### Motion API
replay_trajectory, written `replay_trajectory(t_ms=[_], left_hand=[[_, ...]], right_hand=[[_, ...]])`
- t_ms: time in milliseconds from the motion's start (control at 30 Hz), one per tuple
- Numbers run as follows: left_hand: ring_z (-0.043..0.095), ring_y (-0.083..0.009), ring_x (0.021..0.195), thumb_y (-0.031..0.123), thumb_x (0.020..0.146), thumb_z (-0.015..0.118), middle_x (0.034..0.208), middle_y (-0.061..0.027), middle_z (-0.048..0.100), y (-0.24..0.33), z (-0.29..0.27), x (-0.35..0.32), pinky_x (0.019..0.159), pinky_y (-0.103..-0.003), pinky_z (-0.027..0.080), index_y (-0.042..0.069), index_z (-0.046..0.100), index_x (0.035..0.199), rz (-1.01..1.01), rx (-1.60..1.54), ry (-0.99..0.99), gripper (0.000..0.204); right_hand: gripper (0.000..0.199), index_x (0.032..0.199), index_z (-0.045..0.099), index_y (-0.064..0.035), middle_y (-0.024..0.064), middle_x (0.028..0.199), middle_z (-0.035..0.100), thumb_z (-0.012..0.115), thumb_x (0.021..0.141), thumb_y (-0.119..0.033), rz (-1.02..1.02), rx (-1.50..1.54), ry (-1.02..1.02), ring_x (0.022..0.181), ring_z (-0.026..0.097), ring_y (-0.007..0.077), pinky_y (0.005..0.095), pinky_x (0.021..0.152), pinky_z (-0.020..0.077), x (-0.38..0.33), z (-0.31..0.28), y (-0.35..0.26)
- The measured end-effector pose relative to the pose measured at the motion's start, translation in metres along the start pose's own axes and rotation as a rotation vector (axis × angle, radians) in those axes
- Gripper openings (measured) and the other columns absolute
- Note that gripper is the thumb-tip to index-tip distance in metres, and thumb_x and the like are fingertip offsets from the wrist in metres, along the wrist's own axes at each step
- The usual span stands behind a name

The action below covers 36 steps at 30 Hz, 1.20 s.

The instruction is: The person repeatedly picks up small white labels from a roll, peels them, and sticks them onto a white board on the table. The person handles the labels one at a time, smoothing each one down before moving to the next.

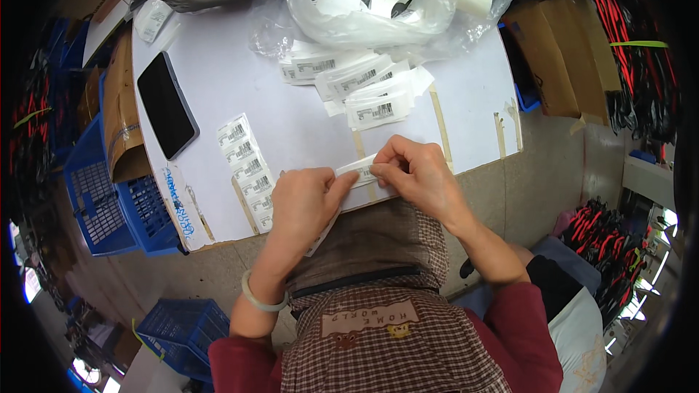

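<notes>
Pinching a small white label sleeve (362, 172) between them, both hands meet at the near edge of the white desk (240, 80). The left hand (306, 200) is closed with its thumb and fingers pressed on the sleeve's lower left end; the right hand (415, 171) grips its upper right end with curled fingertips. The sleeve's long axis runs slantwise, rising from left hand to right. A strip of barcode labels (247, 167) lies just left of the left hand, a loose pile of label sleeves (360, 84) farther up the desk, a black phone (166, 105) at the left.
</notes>
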<state>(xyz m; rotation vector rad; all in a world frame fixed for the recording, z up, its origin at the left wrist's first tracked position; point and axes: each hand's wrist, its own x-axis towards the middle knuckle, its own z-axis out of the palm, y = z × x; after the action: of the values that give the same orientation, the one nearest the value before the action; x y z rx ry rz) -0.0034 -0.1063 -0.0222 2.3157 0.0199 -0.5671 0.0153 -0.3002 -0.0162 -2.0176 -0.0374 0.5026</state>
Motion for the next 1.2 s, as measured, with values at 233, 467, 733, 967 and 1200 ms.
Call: replay_trajectory(t_ms=[233,467,733,967,1200], left_hand=[[0.046,-0.0227,0.039,0.032,0.09,0.068,0.049,-0.0155,0.052,0.002,0.001,0.0,0.045,-0.036,0.04,-0.001,0.067,0.066,0.079,-0.029,0.062,0.04],[0.048,-0.0229,0.041,0.029,0.085,0.072,0.049,-0.0131,0.056,0.02,-0.009,0.06,0.049,-0.036,0.043,0.0,0.07,0.064,0.293,0.338,0.334,0.035],[0.055,-0.0125,0.056,0.025,0.086,0.07,0.063,-0.0062,0.065,0.014,-0.027,0.057,0.053,-0.031,0.042,-0.002,0.074,0.084,0.071,-0.3,-0.112,0.027],[0.067,-0.0107,0.081,-0.003,0.089,0.064,0.093,-0.0132,0.072,0.02,-0.051,-0.007,0.07,-0.021,0.052,-0.007,0.05,0.131,0.121,-0.828,-0.266,0.044],[0.07,-0.0153,0.09,-0.003,0.091,0.063,0.098,-0.0171,0.072,0.016,-0.041,-0.029,0.076,-0.024,0.056,-0.006,0.052,0.118,0.111,-0.811,-0.201,0.029]], right_hand=[[0.011,0.08,0.061,-0.0002,0.0119,0.064,0.065,0.068,0.083,-0.008,-0.073,0.003,0.055,0.057,0.064,0.0259,0.0365,0.053,0.048,-0.003,-0.004,-0.003],[0.023,0.079,0.061,-0.0011,0.0131,0.066,0.067,0.075,0.078,-0.02,-0.251,-0.463,0.279,0.063,0.068,0.0303,0.0389,0.054,0.0495,0.055,-0.019,-0.002],[0.024,0.077,0.062,-0.0031,0.0094,0.065,0.061,0.08,0.074,-0.019,-0.378,-0.346,0.229,0.06,0.064,0.0287,0.038,0.052,0.0484,0.018,-0.024,-0.019],[0.022,0.099,0.064,-0.0007,0.0095,0.087,0.062,0.075,0.08,-0.005,-0.479,0.143,0.18,0.07,0.064,0.0176,0.0299,0.062,0.0524,-0.017,0.01,-0.021],[0.023,0.101,0.067,0.0004,0.0039,0.085,0.062,0.076,0.081,-0.005,-0.217,0.448,-0.01,0.076,0.06,0.0098,0.0255,0.064,0.0509,-0.023,0.015,-0.008]])
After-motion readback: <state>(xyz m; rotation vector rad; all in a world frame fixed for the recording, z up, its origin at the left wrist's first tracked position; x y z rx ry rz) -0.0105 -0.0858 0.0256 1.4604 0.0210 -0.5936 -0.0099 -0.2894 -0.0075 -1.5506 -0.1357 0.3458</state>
